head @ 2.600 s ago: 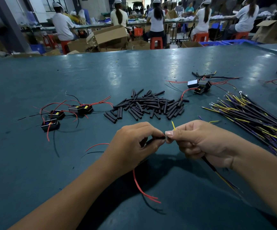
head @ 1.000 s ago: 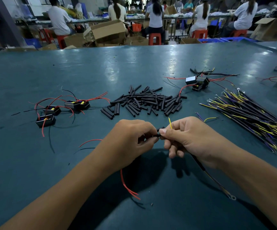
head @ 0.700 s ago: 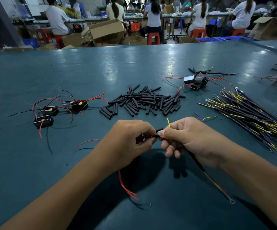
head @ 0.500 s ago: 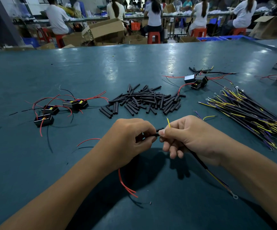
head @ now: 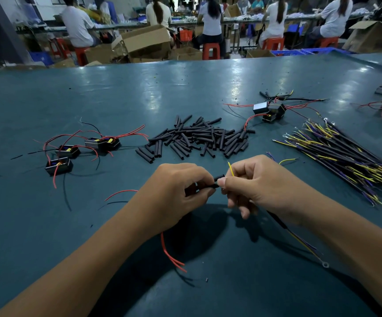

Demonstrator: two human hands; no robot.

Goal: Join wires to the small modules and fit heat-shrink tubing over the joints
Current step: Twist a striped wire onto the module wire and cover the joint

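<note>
**A:** Near the front edge of the table (head: 48,225), head view, the only view given: a short black heat-shrink sleeve (head: 217,179) is held between both hands. The left hand (head: 174,191) is curled, thumb and forefinger pinched on the sleeve's left end. The right hand (head: 261,184) is curled too, fingertips pinched at the sleeve's right end along with a yellow wire (head: 231,170) whose tip stands up past the knuckles.

**B:** Module located?

**A:** Cannot be told; possibly hidden in the left palm. Red leads (head: 171,255) are seen hanging below that hand. A dark cable (head: 283,227) trails from under the right hand toward the near right, ending in a ring terminal (head: 325,264).

**B:** Step judged as?

**A:** Sleeve being threaded over the wire or joint, probably. The joint itself is hidden by the fingers.

**B:** Advice?

**A:** The sleeve should be kept straight and in line with the wire, fed with small pushes, and rotated if snagged. Stray strands should be laid flat first. The joint should be centred under the sleeve, with no bare metal left showing.

**B:** Stock?

**A:** Spare sleeves (head: 196,138) are piled just beyond the hands. Modules (head: 80,152) with red leads lie at far left, more modules (head: 269,110) at far right, and the wire bundle (head: 345,156) at right.
</note>
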